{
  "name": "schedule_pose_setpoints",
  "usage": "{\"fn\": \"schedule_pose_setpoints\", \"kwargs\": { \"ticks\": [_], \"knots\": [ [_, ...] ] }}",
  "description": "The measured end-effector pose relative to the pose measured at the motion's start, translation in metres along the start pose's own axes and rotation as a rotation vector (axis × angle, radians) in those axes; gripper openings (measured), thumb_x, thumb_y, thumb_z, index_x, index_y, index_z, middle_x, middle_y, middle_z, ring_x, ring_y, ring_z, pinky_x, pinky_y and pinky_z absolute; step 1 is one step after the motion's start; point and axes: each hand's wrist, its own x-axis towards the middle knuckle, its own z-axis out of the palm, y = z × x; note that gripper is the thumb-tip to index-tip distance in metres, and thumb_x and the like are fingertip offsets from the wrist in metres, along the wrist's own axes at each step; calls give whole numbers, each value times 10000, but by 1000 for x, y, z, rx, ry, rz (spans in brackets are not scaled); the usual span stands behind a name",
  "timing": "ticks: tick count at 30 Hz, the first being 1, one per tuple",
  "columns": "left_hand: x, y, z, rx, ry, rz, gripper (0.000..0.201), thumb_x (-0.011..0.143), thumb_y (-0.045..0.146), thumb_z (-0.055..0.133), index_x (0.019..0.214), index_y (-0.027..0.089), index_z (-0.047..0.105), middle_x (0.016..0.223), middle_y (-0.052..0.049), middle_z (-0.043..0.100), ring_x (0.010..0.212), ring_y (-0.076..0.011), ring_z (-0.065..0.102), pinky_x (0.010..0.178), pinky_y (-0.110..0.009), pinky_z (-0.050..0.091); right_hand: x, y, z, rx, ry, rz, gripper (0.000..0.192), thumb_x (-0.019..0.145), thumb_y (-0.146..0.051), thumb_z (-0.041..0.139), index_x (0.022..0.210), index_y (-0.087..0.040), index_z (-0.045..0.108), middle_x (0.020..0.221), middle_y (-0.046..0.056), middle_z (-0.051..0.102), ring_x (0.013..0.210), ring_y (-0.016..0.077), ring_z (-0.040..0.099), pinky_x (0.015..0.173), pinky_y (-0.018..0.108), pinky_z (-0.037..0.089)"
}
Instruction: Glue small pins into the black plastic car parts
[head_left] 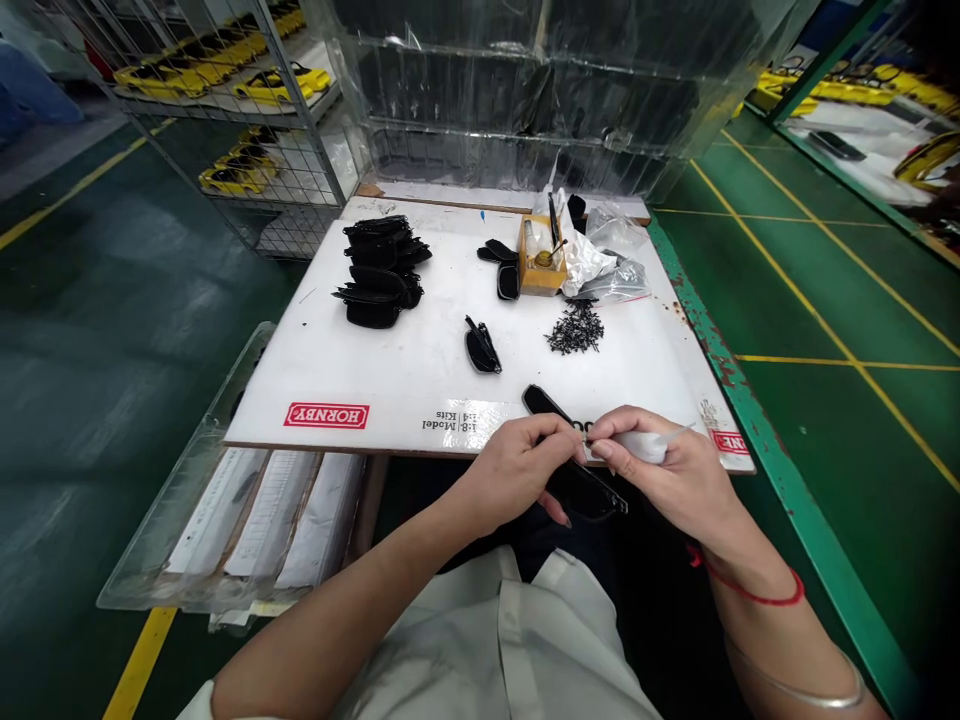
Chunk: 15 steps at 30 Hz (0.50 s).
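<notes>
A glossy, elongated black part is jutting past the tabletop's near edge, right of its middle. The left hand is gripping it, fingers covering its center. The right hand is clasping a translucent white bottle with a thin nozzle. Both hands' fingertips are nearly meeting above the part, hiding any tiny detail between them.
</notes>
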Motion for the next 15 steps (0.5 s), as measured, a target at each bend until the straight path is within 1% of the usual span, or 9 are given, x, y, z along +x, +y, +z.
{"fn": "schedule_pose_setpoints", "kwargs": {
  "ticks": [3, 5, 6, 8, 10, 12, 15],
  "knots": [
    [-1, 1, 2, -46, -16, -15, 258, 821, 379, 509, 741, 150, 599, 880, -38, 527, 701, -115, 511, 437, -193, 526, -1, 4, 1, 11, -10, 32, 222, 831, -419, 590, 865, -203, 631, 737, 13, 645, 629, 134, 561, 576, 249, 439],
    [-2, -1, 1, -46, -11, -22, 259, 829, 403, 508, 789, 160, 592, 892, -33, 526, 707, -116, 539, 474, -216, 531, 0, 5, 2, 53, 9, 69, 238, 823, -435, 594, 850, -200, 622, 711, 7, 632, 610, 127, 546, 554, 241, 426],
    [-3, -2, 1, -28, 9, -28, 238, 830, 400, 518, 846, 172, 583, 884, -23, 527, 687, -109, 556, 508, -232, 533, 1, 4, 2, 72, 35, 89, 244, 816, -441, 600, 840, -199, 618, 699, 3, 622, 603, 123, 538, 546, 237, 420],
    [-4, -6, -1, 41, 74, -30, 207, 830, 333, 542, 989, 201, 529, 844, 5, 534, 638, -95, 591, 600, -257, 523, 3, 2, 2, 98, 109, 124, 253, 803, -450, 613, 824, -198, 615, 674, -6, 597, 588, 115, 519, 530, 227, 411],
    [-5, -9, -2, 110, 129, -17, 272, 831, 224, 528, 1089, 216, 443, 805, 28, 544, 638, -102, 632, 674, -266, 492, 4, -2, 1, 110, 165, 141, 252, 795, -452, 622, 815, -201, 618, 654, -15, 576, 573, 108, 499, 512, 218, 405],
    [-6, -11, -1, 138, 157, 14, 283, 834, 163, 487, 1098, 211, 394, 823, 27, 557, 687, -121, 666, 707, -270, 468, 4, -7, 2, 107, 179, 138, 242, 793, -447, 625, 807, -206, 625, 646, -21, 567, 562, 103, 487, 498, 211, 399],
    [-5, -12, 2, 154, 215, 83, 237, 847, 173, 469, 1068, 208, 392, 872, 23, 552, 700, -129, 682, 724, -276, 467, 4, -15, 6, 79, 167, 116, 214, 802, -422, 620, 800, -208, 634, 656, -19, 582, 567, 107, 499, 507, 214, 403]
  ]
}}
